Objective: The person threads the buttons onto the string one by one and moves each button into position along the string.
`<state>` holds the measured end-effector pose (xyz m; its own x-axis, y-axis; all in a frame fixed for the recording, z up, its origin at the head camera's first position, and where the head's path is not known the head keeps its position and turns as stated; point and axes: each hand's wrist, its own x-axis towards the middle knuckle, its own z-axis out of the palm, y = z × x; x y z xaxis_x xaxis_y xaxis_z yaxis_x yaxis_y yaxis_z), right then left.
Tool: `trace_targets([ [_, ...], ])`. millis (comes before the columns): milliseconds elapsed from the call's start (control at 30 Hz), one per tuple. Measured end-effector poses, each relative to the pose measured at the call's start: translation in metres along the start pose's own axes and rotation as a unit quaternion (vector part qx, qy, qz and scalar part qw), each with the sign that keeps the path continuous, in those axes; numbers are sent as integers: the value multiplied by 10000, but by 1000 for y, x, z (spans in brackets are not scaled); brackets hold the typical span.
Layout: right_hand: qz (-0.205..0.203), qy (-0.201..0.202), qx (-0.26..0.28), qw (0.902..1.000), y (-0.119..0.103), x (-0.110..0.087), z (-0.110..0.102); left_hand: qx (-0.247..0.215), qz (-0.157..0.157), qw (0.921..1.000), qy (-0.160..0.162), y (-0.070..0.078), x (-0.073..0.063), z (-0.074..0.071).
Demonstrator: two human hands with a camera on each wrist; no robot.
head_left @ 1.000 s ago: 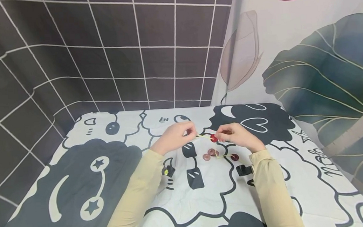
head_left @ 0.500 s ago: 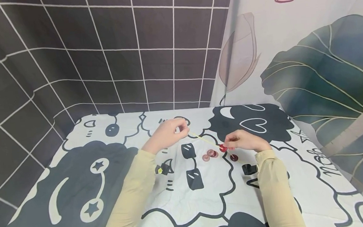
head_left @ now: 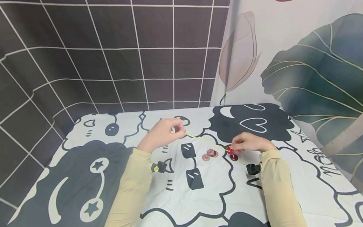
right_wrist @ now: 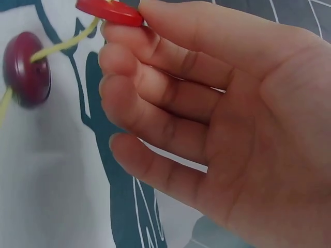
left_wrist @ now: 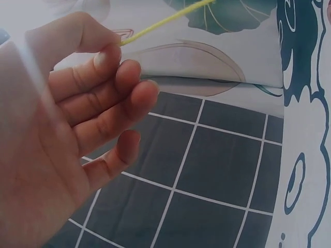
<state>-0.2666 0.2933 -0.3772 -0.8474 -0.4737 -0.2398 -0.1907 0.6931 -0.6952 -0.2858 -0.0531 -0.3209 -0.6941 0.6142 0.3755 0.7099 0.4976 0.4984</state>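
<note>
Both hands are pinching: the right hand (head_left: 250,142) is gripping the edge of the red button (head_left: 229,150), while the left hand (head_left: 162,131), well left of the red button, is holding the yellow cord (head_left: 203,139). The cord is passing through the red button. Pinkish buttons (head_left: 206,158) are lying left of it; a threaded dark red button (head_left: 234,157) is showing just beside it.

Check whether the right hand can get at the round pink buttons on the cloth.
Probably yes: nothing visible blocks the round pink buttons, but the right hand might first need to release the round red button it pinches.
</note>
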Motion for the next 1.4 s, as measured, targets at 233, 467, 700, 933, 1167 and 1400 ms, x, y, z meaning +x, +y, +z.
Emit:
trace_targets([
  [233, 164, -124, -193, 9996, 8, 0, 0, 36, 23, 10000, -78, -3, 0, -1],
  [467, 83, -358, -82, 9993, 10, -4, -2, 51, 220, 9994, -261, -4, 0, -3],
  [700, 190, -428, 41, 9989, 13, -7, -3, 218, 374, 9986, -315, -2, -1, -3],
  [933, 311, -130, -308, 9990, 12, -12, -3, 175, 276, 9990, -306, -2, -2, -3],
  [1167, -35, 779, -649, 9948, -6, -14, -9, 99, 272, 9988, -387, 0, -1, -2],
  [1400, -728, 1488, -1165, 9793, -45, -9, -4, 167, 326, 9979, -535, 1, 1, 5],
])
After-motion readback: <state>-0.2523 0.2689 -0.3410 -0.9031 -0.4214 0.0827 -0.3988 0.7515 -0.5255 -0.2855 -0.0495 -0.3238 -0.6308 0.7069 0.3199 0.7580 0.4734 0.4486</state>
